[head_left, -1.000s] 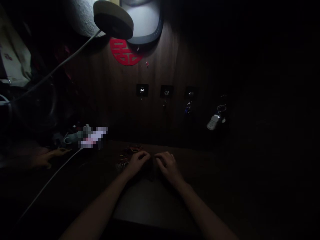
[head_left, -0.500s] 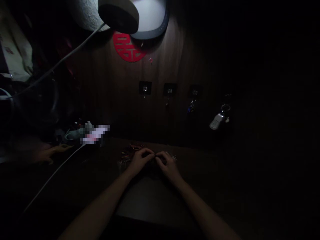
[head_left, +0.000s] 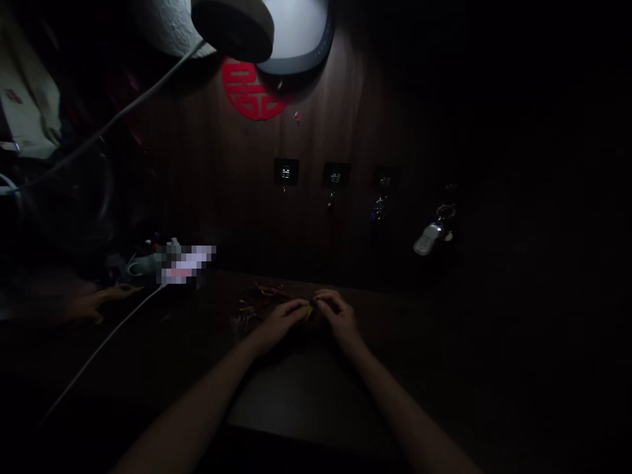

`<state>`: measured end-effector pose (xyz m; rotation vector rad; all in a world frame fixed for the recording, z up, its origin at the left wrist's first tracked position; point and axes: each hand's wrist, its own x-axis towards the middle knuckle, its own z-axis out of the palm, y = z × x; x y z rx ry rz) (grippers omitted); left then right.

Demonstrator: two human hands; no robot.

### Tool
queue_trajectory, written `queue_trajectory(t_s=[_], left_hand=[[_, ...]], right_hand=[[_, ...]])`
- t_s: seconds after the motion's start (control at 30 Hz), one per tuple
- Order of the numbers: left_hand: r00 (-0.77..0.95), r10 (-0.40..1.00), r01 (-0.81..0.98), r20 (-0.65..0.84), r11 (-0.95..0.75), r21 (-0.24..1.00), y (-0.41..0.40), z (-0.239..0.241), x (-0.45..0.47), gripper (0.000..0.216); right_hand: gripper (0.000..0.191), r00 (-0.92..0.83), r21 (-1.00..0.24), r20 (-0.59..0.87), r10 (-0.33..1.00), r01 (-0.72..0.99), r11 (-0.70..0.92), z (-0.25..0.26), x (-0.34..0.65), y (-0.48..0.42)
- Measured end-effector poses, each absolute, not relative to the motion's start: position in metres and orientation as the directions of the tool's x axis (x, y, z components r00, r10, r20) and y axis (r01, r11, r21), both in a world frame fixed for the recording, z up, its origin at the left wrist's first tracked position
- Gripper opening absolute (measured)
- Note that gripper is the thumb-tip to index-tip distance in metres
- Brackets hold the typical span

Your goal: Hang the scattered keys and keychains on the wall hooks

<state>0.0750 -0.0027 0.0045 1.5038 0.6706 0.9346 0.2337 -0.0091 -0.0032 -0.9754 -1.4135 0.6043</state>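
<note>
Above the dark tabletop [head_left: 281,395] my left hand [head_left: 276,324] and my right hand [head_left: 342,317] meet, fingertips pinched close together. A small yellow-green piece [head_left: 309,309] shows between them, held in the left fingertips; its kind is too dim to tell. The right thumb and fingers are closed at its upper end, and what lies in them is hidden. Just beyond the left hand lies a loose heap of small thin items [head_left: 259,296], reddish and pale, some of them shiny.
On the wooden back panel hang hooks [head_left: 336,176] with keys and a grey key fob [head_left: 428,238]. A lamp [head_left: 296,39] glows above a red paper cutout [head_left: 251,92]. At left, a white cable [head_left: 113,342] runs to a blurred-out bright object [head_left: 190,264] near a yellowish branching object [head_left: 101,299].
Both hands have shifted slightly right, and the left hand has flattened a little. The yellow-green piece now shows between the fingertips. More of the heap is uncovered.
</note>
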Motion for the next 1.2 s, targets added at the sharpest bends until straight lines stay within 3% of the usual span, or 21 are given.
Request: queue_trajectory(t_s=[0.47, 0.9, 1.1, 1.2], left_hand=[[0.431, 0.888, -0.145, 0.161, -0.108, 0.984, 0.001, 0.0, 0.075, 0.031], [0.333, 0.879, 0.106, 0.343, -0.396, 0.912, 0.006, -0.005, 0.077, 0.025], [0.279, 0.849, 0.272, 0.448, -0.517, 0.811, 0.011, -0.005, 0.064, 0.024], [0.239, 0.844, 0.341, 0.479, -0.535, 0.773, 0.017, -0.007, 0.057, 0.021]], right_hand=[[0.023, 0.079, -0.945, 0.326, 0.942, 0.048, 0.324, 0.006, 0.228, -0.016], [0.018, 0.139, -0.932, 0.363, 0.921, 0.045, 0.36, 0.002, 0.229, -0.011], [0.028, 0.248, -0.937, 0.302, 0.921, -0.099, 0.334, 0.007, 0.239, -0.008], [0.031, 0.304, -0.94, 0.298, 0.905, -0.069, 0.333, 0.013, 0.246, -0.004]])
